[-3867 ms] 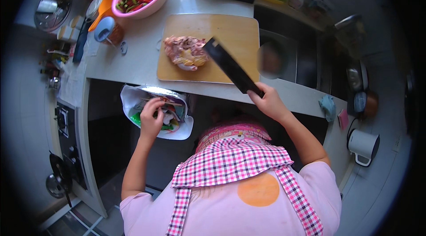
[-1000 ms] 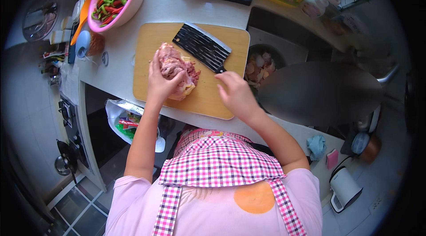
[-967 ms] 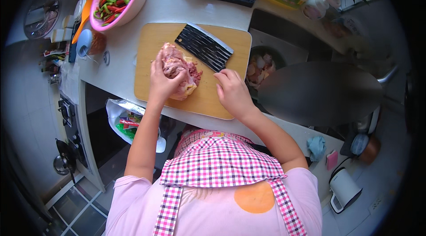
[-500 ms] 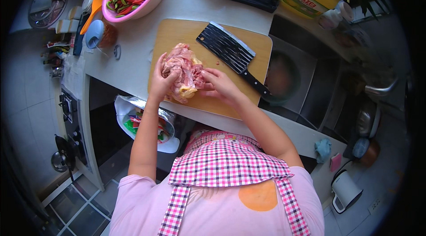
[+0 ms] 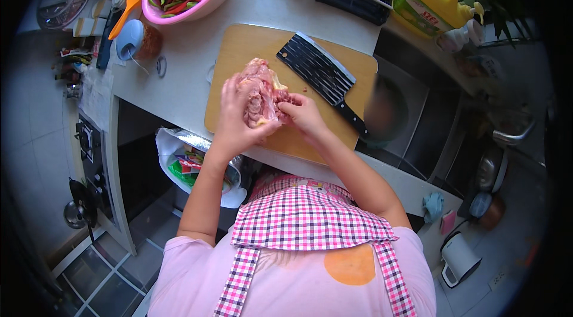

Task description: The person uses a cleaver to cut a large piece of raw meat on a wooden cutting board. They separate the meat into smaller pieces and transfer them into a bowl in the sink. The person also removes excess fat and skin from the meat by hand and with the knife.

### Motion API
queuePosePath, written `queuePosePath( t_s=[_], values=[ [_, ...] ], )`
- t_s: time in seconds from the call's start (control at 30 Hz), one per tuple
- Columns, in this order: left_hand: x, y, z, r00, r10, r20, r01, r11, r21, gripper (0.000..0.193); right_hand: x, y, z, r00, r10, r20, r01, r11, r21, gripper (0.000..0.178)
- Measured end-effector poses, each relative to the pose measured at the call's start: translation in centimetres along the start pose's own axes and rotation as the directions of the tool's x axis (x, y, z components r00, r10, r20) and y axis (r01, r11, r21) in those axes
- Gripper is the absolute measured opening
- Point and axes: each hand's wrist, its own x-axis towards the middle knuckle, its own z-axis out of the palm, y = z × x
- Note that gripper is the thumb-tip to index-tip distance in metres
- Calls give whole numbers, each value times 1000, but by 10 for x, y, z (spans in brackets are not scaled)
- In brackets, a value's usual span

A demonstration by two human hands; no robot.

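A piece of raw poultry [image 5: 259, 93], pink with yellow fat, is between my hands over the left part of a wooden cutting board [image 5: 239, 42]. My left hand [image 5: 236, 120] wraps round its left and near side, thumb along the near edge. At its right side my right hand [image 5: 301, 115] pinches the meat with the fingertips. To the right on the board lies a black-bladed cleaver [image 5: 316, 69], its dark handle pointing toward the sink; neither hand touches it.
A pink basin [image 5: 224, 4] of red and green chillies stands far left, beside a lidded jar [image 5: 130, 39]. The dark sink [image 5: 412, 102] is right of the board. A lined waste bin [image 5: 230, 198] sits below the counter's front edge. A yellow jug [image 5: 424, 4] stands far right.
My left hand has shifted from gripping the meat's left edge to spreading over its left and near side. My right hand now pinches more closely. The whole view has shifted slightly.
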Motion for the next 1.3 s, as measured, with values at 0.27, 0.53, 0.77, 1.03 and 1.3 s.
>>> queuePosePath(
  t_s=[0.27, 0.53, 0.77, 1.03, 1.3],
  values=[
    [-1, -19, 2, 966, 235, 106, -237, 972, 7, 58, -54, -45, -49, 765, -624, 159, 61, -176, -982, 41],
    [-10, -18, -14, 984, 138, 117, -157, 972, 174, 62, -46, -20, -79, 795, -590, 136, -66, -309, -949, 52],
    [-16, -6, 26, 977, 205, 60, -209, 856, 474, 56, -45, -18, -83, 789, -599, 138, -43, -278, -960, 55],
    [11, 15, 54, 988, 91, 123, -153, 529, 835, 40, -43, -14, -85, 764, -635, 110, -66, -247, -967, 47],
    [21, -20, -4, 991, 117, 70, -136, 861, 490, 30, -48, -20, -84, 825, -565, 15, -67, -125, -990, 59]
  ],
)
